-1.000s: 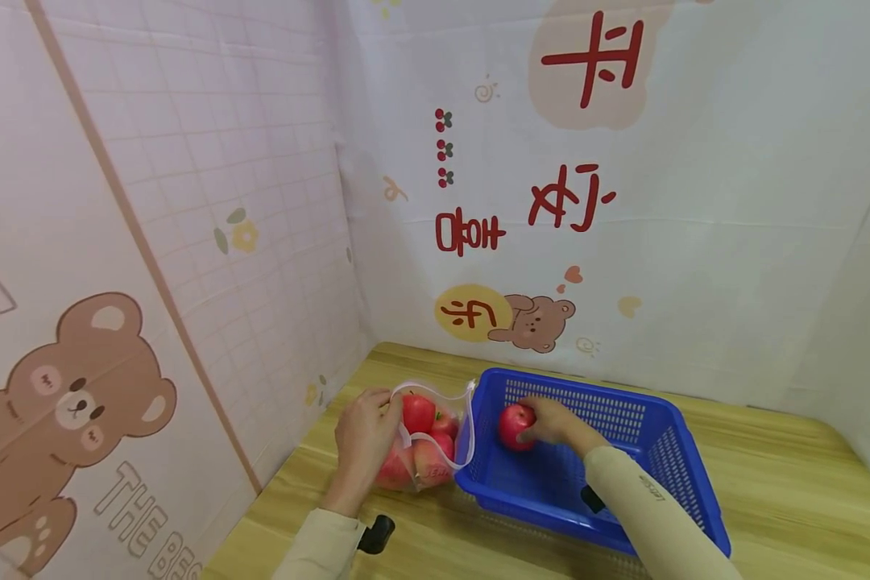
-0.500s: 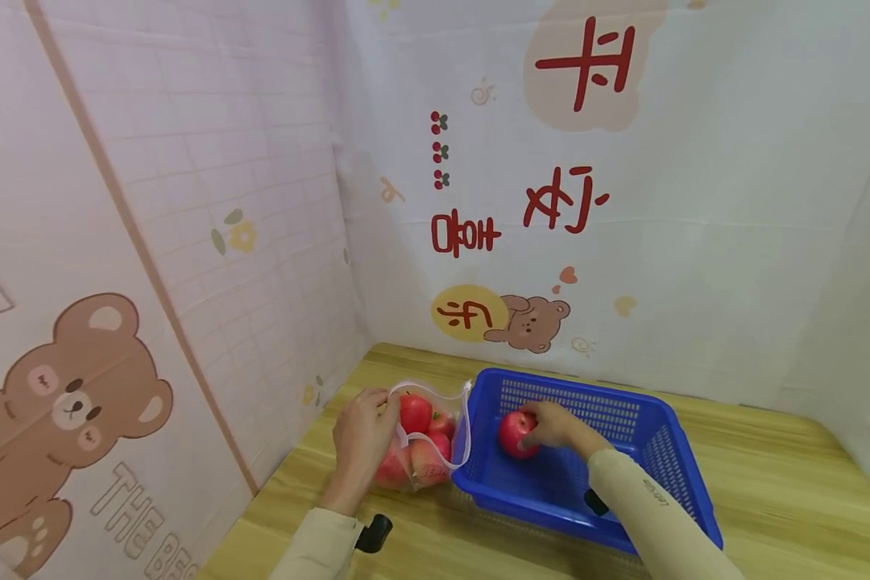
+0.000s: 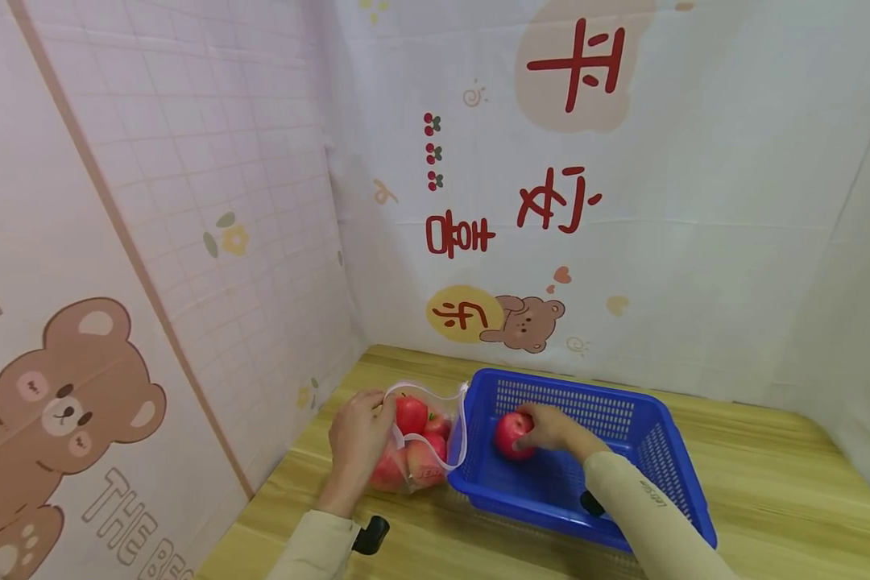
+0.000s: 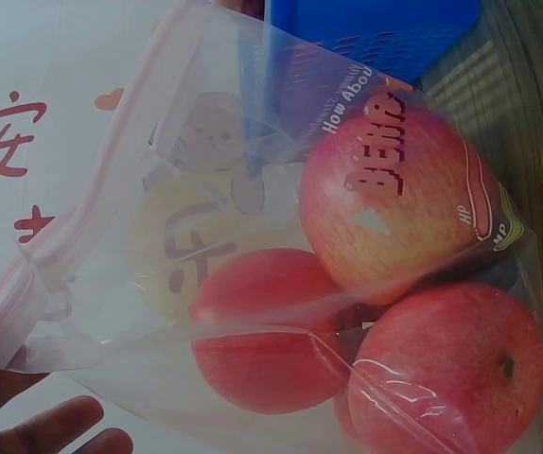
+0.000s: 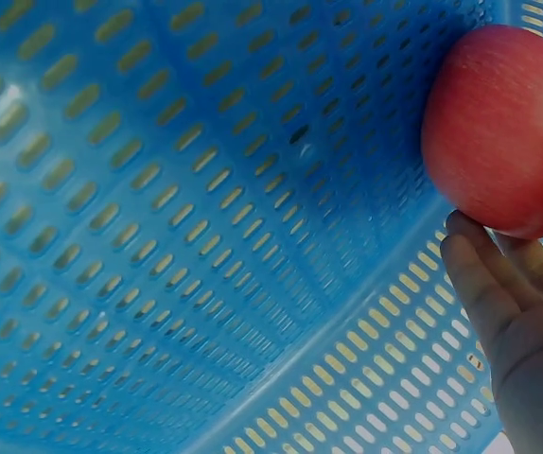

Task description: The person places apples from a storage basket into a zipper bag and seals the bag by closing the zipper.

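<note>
A: What do we have in our right hand (image 3: 547, 427)?
B: A red apple (image 3: 513, 435), down inside the blue perforated basket (image 3: 667, 463), near its 9 o'clock wall. Our fingers (image 5: 484, 284) curl round the fruit, as the right wrist view shows against the slotted plastic.

A: And our left hand (image 3: 355, 439)?
B: It pinches the pink zip rim of the clear plastic bag (image 3: 424, 439), keeping the mouth wide. The fingers (image 4: 49, 430) lie fairly straight below the rim in the left wrist view, the thumb hidden behind the film.

A: Where does the bag sit?
B: On the wooden desk (image 3: 783, 475), touching the basket at the basket's 9 o'clock side. We count at least three red apples in the bag (image 4: 394, 199), one behind a printed sticker.

A: Anything behind it all?
B: At 12 o'clock hangs the backdrop (image 3: 623, 201), with a bear and red characters printed on it
</note>
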`<action>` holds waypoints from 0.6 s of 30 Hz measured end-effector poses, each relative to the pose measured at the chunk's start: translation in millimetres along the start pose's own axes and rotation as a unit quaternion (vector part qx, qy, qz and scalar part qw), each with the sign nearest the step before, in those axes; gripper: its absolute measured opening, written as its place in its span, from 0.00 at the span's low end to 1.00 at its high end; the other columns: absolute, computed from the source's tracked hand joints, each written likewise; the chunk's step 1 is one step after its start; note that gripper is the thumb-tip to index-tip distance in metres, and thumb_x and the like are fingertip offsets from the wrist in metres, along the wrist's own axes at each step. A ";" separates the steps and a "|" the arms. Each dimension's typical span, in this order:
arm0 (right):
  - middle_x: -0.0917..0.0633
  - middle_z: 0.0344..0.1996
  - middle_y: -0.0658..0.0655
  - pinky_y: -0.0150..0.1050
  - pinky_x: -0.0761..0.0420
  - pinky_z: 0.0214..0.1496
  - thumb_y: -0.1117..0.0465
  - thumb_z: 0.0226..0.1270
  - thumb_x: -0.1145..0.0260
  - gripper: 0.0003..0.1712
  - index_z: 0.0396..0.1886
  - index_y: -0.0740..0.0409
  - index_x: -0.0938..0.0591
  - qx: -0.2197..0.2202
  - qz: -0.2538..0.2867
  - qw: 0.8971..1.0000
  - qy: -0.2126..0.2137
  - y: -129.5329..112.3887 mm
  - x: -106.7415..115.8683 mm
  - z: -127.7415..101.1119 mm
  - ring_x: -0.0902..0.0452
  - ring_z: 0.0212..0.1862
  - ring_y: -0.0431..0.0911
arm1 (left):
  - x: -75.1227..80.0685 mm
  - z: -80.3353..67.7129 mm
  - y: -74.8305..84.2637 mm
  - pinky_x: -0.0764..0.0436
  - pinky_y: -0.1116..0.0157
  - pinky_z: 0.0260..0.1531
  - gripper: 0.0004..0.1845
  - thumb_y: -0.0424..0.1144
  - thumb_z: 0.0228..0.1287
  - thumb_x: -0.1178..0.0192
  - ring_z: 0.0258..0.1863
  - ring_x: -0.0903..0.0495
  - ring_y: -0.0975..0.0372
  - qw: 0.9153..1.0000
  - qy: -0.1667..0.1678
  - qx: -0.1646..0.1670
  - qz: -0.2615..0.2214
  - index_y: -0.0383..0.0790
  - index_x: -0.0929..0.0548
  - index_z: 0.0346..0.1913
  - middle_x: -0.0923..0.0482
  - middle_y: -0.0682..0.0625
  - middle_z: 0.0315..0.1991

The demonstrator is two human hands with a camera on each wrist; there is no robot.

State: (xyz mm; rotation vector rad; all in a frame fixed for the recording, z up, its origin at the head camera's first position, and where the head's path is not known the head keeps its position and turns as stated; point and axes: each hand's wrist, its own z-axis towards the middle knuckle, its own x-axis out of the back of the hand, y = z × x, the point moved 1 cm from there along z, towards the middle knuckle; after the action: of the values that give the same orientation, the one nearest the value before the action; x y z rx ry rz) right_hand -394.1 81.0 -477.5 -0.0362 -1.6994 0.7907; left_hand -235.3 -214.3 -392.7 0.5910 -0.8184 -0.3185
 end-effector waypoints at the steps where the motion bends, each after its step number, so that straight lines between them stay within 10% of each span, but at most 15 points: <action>1: 0.17 0.48 0.57 0.56 0.23 0.55 0.55 0.49 0.20 0.39 0.60 0.62 0.23 0.001 -0.003 1.000 0.001 0.4 0.3 -0.2 0.22 0.49 0.54 | 0.2 -0.2 0.2 0.20 0.45 0.38 0.12 0.42 0.66 0.41 0.45 0.15 0.48 1.000 0.000 0.000 0.000 0.42 0.08 0.37 0.13 0.47 0.43; 18: 0.17 0.46 0.58 0.52 0.21 0.51 0.54 0.50 0.22 0.38 0.59 0.68 0.23 -0.008 0.087 0.995 0.046 -3.5 22.6 -11.5 0.22 0.47 0.52 | -0.8 -0.7 -0.5 0.20 0.46 0.38 0.12 0.43 0.66 0.40 0.46 0.15 0.50 1.000 0.003 -0.006 -0.006 0.43 0.09 0.35 0.13 0.48 0.44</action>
State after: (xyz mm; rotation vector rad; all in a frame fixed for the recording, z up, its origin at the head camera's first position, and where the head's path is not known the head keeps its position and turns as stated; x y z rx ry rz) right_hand -389.5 93.5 -455.6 -0.2307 -1.6301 0.8905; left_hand -235.4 -214.1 -393.8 0.5860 -0.8060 -0.3321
